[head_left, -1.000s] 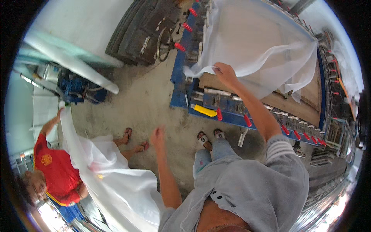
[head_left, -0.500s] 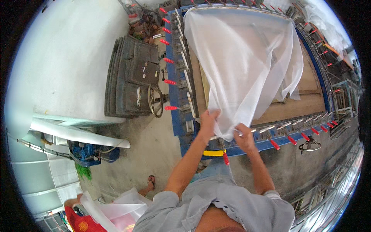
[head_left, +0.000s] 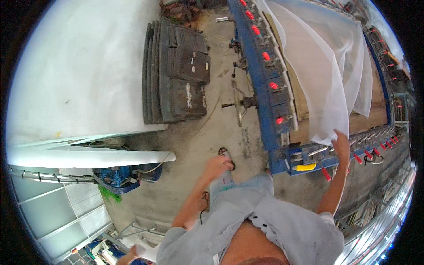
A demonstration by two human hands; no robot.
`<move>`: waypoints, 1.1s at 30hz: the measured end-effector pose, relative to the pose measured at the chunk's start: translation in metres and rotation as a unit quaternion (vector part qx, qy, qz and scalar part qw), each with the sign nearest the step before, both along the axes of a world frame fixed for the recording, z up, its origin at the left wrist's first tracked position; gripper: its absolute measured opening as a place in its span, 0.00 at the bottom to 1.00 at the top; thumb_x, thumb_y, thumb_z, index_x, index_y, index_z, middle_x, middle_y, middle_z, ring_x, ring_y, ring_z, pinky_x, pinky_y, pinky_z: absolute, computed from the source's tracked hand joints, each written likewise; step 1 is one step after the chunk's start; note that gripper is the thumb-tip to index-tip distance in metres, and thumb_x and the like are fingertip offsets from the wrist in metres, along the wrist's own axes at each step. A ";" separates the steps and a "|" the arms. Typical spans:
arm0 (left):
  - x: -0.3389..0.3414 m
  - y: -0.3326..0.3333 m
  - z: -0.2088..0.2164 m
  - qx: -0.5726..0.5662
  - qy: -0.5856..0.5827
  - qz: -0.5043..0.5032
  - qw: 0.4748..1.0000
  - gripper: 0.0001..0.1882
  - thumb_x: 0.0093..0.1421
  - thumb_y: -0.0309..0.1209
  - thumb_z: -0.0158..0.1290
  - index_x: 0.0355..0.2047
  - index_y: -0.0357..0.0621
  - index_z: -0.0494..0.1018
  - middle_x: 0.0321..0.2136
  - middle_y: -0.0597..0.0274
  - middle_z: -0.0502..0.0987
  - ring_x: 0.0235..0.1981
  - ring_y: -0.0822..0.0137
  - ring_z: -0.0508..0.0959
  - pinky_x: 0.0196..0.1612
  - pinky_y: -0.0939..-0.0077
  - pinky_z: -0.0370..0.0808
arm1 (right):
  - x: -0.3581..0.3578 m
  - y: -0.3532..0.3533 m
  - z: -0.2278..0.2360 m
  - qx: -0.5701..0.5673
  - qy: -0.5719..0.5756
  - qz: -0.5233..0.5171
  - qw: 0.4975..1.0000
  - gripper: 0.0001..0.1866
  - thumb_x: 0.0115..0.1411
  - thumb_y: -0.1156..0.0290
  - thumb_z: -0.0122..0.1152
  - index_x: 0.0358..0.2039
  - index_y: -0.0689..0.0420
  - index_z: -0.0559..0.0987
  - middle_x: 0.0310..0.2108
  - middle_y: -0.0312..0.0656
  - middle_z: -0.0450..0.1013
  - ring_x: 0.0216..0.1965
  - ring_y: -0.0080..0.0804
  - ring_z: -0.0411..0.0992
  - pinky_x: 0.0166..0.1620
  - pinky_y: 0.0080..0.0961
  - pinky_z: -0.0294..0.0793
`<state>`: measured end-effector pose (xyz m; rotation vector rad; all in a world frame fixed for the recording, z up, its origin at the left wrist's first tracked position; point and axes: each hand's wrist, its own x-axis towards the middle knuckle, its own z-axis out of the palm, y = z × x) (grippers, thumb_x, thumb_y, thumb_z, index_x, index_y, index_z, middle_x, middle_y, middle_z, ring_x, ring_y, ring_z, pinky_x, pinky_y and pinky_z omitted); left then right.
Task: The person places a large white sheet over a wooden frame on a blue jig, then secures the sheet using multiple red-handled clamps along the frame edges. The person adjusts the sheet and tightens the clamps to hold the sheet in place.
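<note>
A sheer white mesh sheet (head_left: 324, 79) lies draped in folds over a brown panel inside a blue clamping frame (head_left: 276, 106). At the sheet's near corner, my right hand (head_left: 340, 145) grips the mesh by its edge, over the near rail. My left hand (head_left: 219, 168) is off the frame, low over the floor and beside my sandalled foot (head_left: 227, 155). Motion blurs its fingers, and nothing shows in it. A yellow-handled tool (head_left: 305, 167) rests on the frame's near left corner.
Red-handled clamps (head_left: 274, 85) line the frame's rails. A handwheel (head_left: 238, 104) juts from its left side. Dark panels (head_left: 176, 75) lean against the white wall. A white roll (head_left: 92, 157) lies above a blue machine (head_left: 115, 177). Another person's hand (head_left: 128, 255) shows at lower left.
My left hand has let go of the mesh and swung left and down. My right hand stays at the sheet's corner. The view has turned left, and the frame now appears further right.
</note>
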<state>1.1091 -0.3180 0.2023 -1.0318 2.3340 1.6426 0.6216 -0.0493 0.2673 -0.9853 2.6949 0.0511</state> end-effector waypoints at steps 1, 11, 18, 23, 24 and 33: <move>0.049 -0.031 -0.008 -0.157 -0.054 0.055 0.985 0.17 0.52 0.35 0.56 0.42 0.46 0.76 0.38 0.54 0.77 0.40 0.53 0.76 0.45 0.65 0.72 | 0.011 -0.023 0.003 -0.034 -0.009 0.010 0.999 0.27 0.50 0.71 0.59 0.53 0.55 0.70 0.50 0.49 0.70 0.53 0.47 0.65 0.57 0.37 0.62; 0.068 -0.262 0.033 -0.185 -0.085 0.133 0.970 0.25 0.52 0.39 0.59 0.47 0.38 0.72 0.47 0.48 0.74 0.49 0.52 0.73 0.52 0.65 0.68 | 0.059 -0.165 0.014 -0.166 0.012 -0.083 0.983 0.22 0.54 0.62 0.58 0.48 0.59 0.74 0.48 0.50 0.72 0.52 0.47 0.68 0.56 0.36 0.64; 0.012 -0.361 0.019 -0.076 -0.085 0.182 0.977 0.22 0.52 0.35 0.59 0.45 0.33 0.73 0.41 0.50 0.77 0.44 0.59 0.76 0.47 0.70 0.71 | -0.008 -0.291 -0.033 -0.343 -0.021 -0.244 0.907 0.19 0.55 0.62 0.57 0.44 0.60 0.77 0.46 0.51 0.73 0.50 0.44 0.70 0.52 0.34 0.67; -0.028 -0.471 0.040 0.000 -0.068 0.236 0.969 0.18 0.53 0.36 0.58 0.39 0.34 0.76 0.33 0.58 0.79 0.36 0.68 0.75 0.43 0.72 0.70 | -0.008 -0.464 -0.014 -0.446 0.055 -0.109 0.887 0.15 0.54 0.63 0.59 0.39 0.59 0.79 0.41 0.52 0.74 0.46 0.48 0.71 0.51 0.37 0.68; -0.055 -0.498 0.053 -0.040 -0.074 0.214 0.973 0.17 0.54 0.37 0.58 0.37 0.35 0.77 0.31 0.60 0.78 0.34 0.69 0.74 0.42 0.73 0.70 | -0.003 -0.491 0.007 -0.469 0.005 -0.098 0.878 0.15 0.54 0.63 0.59 0.39 0.59 0.79 0.41 0.52 0.74 0.46 0.49 0.70 0.51 0.37 0.68; -0.421 -0.685 0.145 -0.246 0.147 0.030 0.958 0.22 0.57 0.44 0.56 0.38 0.33 0.77 0.33 0.59 0.79 0.37 0.68 0.75 0.44 0.75 0.68 | -0.103 -0.537 0.009 -0.479 0.015 -0.185 0.858 0.14 0.53 0.63 0.59 0.34 0.61 0.80 0.33 0.51 0.76 0.36 0.49 0.74 0.42 0.36 0.71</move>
